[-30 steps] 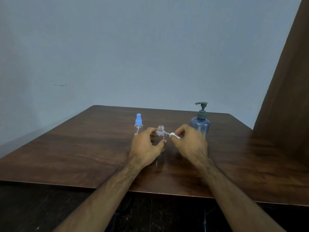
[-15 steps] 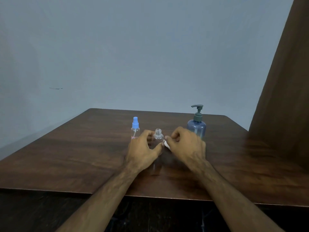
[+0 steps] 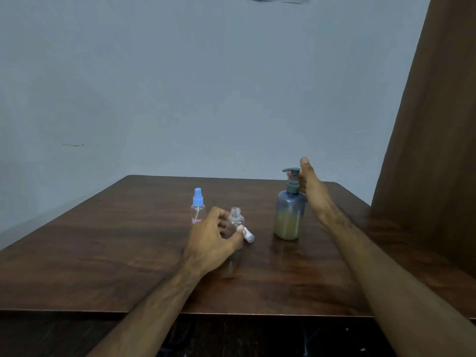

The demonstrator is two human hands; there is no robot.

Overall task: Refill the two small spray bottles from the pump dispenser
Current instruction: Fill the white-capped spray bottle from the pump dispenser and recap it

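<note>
Capped spray bottle [image 3: 198,206] upright at left. Left hand [image 3: 215,238] grips the uncapped bottle [image 3: 236,220] mid-table; white cap [image 3: 248,235] lies just right. Right hand [image 3: 313,191], fingers straight, beside the pump dispenser [image 3: 290,210].

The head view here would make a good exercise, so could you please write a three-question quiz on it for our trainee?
1. True or false: the small bottle held by the left hand has its spray top screwed on.
2. Which hand is up at the pump dispenser? A) left B) right C) neither
3. Fill in: the spray bottle standing untouched wears a ____ cap.

Key:
1. False: its threaded neck is bare, and a white spray top shows beside that hand's thumb.
2. B: the right hand, fingers straight, is beside the pump head.
3. Blue.
</note>
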